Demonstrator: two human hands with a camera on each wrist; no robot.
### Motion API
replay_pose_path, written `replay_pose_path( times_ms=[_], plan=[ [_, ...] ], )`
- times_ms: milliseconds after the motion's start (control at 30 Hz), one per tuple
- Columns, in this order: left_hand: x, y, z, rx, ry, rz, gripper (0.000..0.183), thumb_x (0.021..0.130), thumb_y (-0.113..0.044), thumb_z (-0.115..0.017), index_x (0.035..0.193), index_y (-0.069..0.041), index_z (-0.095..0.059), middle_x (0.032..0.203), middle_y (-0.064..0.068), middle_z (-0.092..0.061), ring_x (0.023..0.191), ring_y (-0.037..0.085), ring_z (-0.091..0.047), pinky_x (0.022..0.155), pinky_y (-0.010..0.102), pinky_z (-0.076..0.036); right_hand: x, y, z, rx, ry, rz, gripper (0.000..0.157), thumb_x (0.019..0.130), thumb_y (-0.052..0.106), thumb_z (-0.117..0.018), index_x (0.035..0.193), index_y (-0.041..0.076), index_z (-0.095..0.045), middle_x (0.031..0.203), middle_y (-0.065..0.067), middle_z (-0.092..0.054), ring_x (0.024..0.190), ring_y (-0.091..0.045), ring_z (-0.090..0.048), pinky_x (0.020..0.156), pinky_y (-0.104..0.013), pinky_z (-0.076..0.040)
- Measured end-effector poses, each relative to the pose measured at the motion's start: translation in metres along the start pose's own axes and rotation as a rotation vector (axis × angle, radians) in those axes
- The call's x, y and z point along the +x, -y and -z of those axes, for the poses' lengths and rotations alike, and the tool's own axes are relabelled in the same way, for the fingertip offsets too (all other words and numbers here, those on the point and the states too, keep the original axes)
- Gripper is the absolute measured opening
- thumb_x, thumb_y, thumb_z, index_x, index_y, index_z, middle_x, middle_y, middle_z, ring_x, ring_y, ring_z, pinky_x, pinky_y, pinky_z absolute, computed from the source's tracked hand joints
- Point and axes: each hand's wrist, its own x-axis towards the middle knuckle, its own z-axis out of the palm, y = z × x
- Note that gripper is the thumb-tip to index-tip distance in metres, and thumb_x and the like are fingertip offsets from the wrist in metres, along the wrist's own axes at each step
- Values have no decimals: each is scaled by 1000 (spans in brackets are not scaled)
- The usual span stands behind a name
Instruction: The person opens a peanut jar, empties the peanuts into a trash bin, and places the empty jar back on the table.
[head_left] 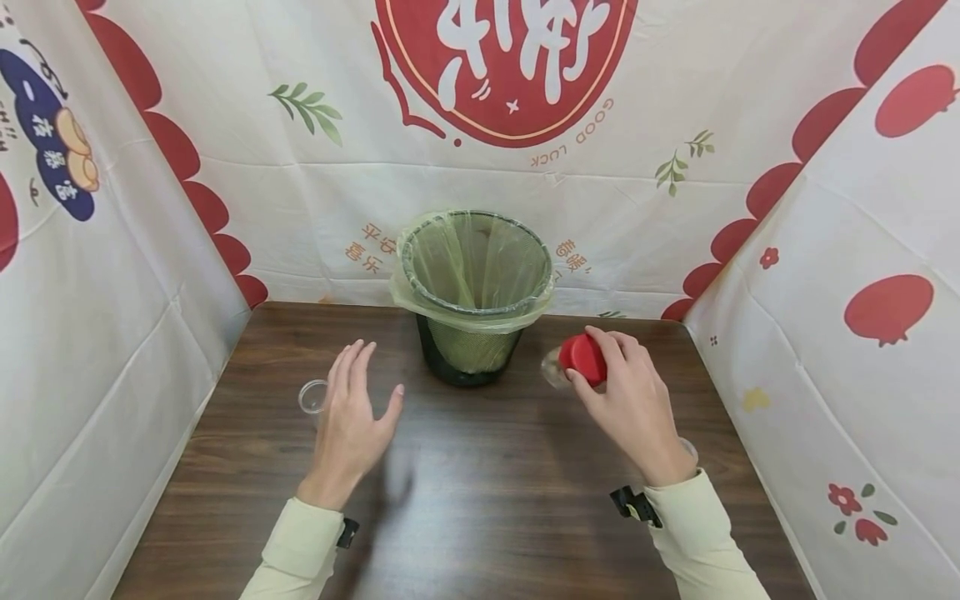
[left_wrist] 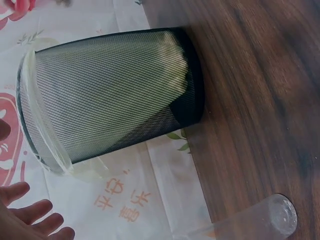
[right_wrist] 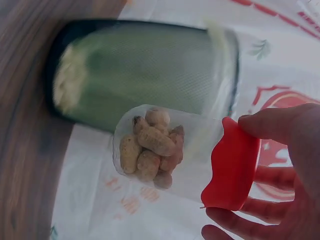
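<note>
My right hand (head_left: pixel 633 396) grips a red lid (right_wrist: pixel 232 167) with thumb and fingers around its edge. Below the lid is a clear plastic container (right_wrist: pixel 197 150), held up beside the bin, with several unshelled peanuts (right_wrist: pixel 155 142) at its bottom. My left hand (head_left: pixel 352 425) hovers over the left side of the table, fingers spread and nothing in its grasp. Close by its fingers stands a clear cup (left_wrist: pixel 282 217), partly behind the hand in the head view.
A black mesh bin (left_wrist: pixel 110 90) with a pale green liner (head_left: pixel 480 308) stands at the back middle of the dark wooden table (head_left: pixel 465 483). Another clear rim (head_left: pixel 688 450) shows beside my right wrist. Printed white cloth (head_left: pixel 637 233) hangs behind and at both sides.
</note>
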Motion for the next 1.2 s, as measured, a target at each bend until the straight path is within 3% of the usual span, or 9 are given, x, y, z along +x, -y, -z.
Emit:
replay_pose_path(
  times_ms=[433,800,1200],
  plan=[
    [-3,-20,-4,-73,86,-61,82,96,-36,-77,164,-9,-40,171,14,-39,161,35,-33,125,60,-38,0,37,8,244,101,38,63,91,22,-86,147,10,-61,137,-14,-64,119,-31,-64,91,-55,-63],
    [-9,-36,-17,-179,189,-115,96,89,-38,-88,166,-11,-38,172,11,-38,160,33,-35,126,59,-38,-7,65,1,340,95,127,63,91,22,-87,148,13,-61,141,-9,-64,121,-26,-66,92,-49,-64],
    [-15,-48,-24,-215,233,-207,103,80,-27,-98,163,-7,-41,162,14,-51,151,31,-50,122,50,-46,-19,90,-8,396,77,262,66,89,21,-89,147,12,-61,140,-8,-64,122,-23,-67,93,-43,-65]
  ],
)
